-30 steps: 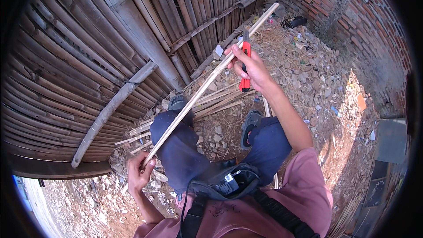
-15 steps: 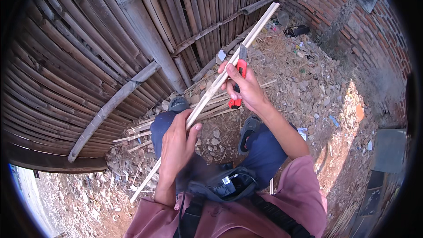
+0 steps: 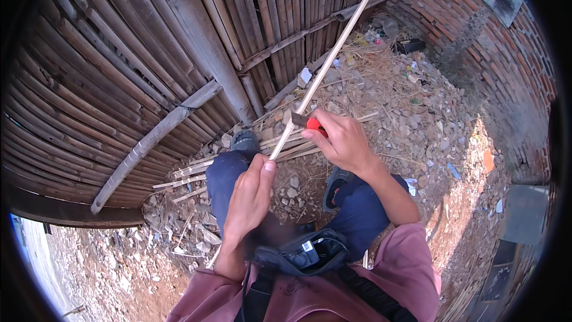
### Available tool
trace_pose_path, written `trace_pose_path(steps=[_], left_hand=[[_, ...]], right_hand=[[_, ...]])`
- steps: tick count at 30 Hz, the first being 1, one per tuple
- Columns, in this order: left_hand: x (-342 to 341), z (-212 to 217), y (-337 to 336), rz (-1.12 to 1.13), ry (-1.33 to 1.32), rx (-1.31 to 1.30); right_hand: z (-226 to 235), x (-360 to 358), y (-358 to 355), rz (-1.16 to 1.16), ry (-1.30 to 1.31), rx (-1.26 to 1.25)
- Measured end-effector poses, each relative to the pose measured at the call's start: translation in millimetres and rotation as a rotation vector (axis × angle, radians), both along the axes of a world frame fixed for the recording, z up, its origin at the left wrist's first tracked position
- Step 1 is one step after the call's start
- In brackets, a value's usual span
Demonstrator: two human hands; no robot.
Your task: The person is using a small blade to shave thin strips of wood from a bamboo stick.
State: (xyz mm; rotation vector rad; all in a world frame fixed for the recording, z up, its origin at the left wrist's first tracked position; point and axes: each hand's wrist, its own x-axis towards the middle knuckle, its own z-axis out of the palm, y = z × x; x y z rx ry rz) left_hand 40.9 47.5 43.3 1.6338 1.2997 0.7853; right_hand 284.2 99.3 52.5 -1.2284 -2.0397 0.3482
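Observation:
A long pale bamboo strip slants up and away to the right in front of me. My left hand is closed around its near part, the thumb lying along the top. In my right hand is a red utility knife, gripped by its handle, which the fingers partly hide. Its dark blade lies across the strip, touching or very close to it, a little beyond my left hand. More pale strips lie on the ground between and beside my feet.
A bamboo slat wall with thick poles rises on the left. A brick wall stands at the far right. Rubble and litter cover the ground. An open black pouch hangs at my waist.
My right hand no longer holds the strip along with the knife; it has drawn nearer and turned the blade across the strip. The left hand has shifted slightly right and the strip now stands steeper.

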Motion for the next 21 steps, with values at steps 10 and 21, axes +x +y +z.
trace_pose_path(steps=[10,21], left_hand=[[4,-2,3,-0.105,-0.081,-0.012],[-15,-21,-6,-0.242,-0.173,-0.102]], right_hand=[[-26,-13,9,0.126,0.613,-0.4],[2,16,21,0.04,1.024,-0.401]])
